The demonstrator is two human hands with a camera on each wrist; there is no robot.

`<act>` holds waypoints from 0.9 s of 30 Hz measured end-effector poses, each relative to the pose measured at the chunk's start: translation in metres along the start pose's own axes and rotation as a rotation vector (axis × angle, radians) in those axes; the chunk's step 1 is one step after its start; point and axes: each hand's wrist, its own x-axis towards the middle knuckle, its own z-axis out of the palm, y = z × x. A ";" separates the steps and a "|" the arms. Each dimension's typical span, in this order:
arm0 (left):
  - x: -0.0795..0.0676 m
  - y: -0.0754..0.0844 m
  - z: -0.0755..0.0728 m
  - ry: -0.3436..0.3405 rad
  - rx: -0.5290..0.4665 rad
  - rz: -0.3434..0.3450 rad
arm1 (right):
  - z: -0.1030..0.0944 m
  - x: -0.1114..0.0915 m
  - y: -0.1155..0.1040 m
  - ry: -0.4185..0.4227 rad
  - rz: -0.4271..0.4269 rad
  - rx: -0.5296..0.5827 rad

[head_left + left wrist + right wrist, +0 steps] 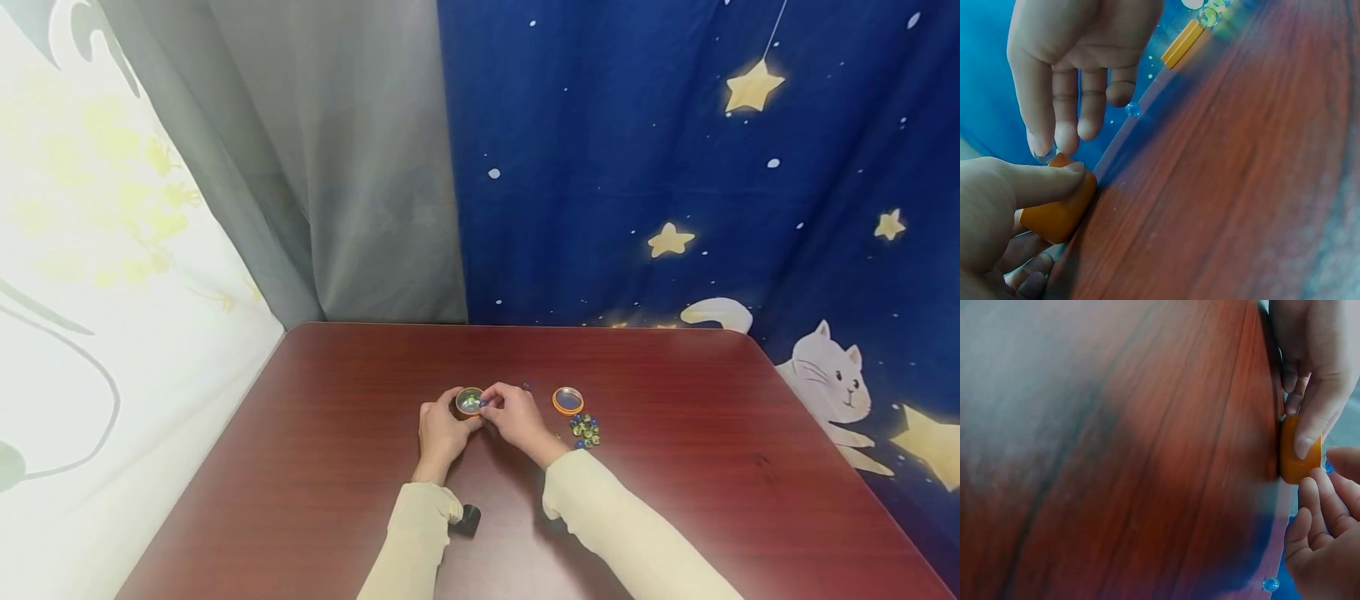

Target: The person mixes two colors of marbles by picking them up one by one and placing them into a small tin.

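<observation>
My left hand point(441, 433) grips a small round orange tin point(1063, 215) on the table, its thumb along the tin's side in the left wrist view. Inside the tin, greenish glass marbles point(471, 402) show in the head view. Between thumb and fingertips, my right hand point(517, 414) pinches a blue marble point(483, 403) right at the tin's rim. That same marble point(1329, 467) is mostly hidden by fingers in the right wrist view. A loose marble point(527, 386) lies just beyond the right hand.
An orange-rimmed round lid point(567, 412) lies to the right of the hands. Close in front of it sits a cluster of several green and blue marbles point(587, 431). A black device point(467, 521) sticks out at the left sleeve. Curtains point(570, 167) hang behind the reddish-brown table point(360, 392).
</observation>
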 end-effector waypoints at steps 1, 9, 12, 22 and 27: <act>0.000 0.000 0.000 0.001 0.001 0.001 | 0.001 0.000 0.000 0.005 -0.002 0.000; 0.000 -0.001 0.000 0.002 -0.008 0.016 | 0.008 0.003 0.004 0.028 0.007 0.007; 0.000 0.000 0.000 0.006 -0.008 0.016 | 0.010 0.005 0.005 0.032 0.012 0.013; 0.002 -0.001 0.000 0.008 -0.010 -0.007 | 0.004 0.015 0.005 0.043 0.043 -0.007; 0.000 0.000 0.002 -0.007 -0.027 -0.038 | -0.007 0.029 0.008 0.106 0.038 -0.121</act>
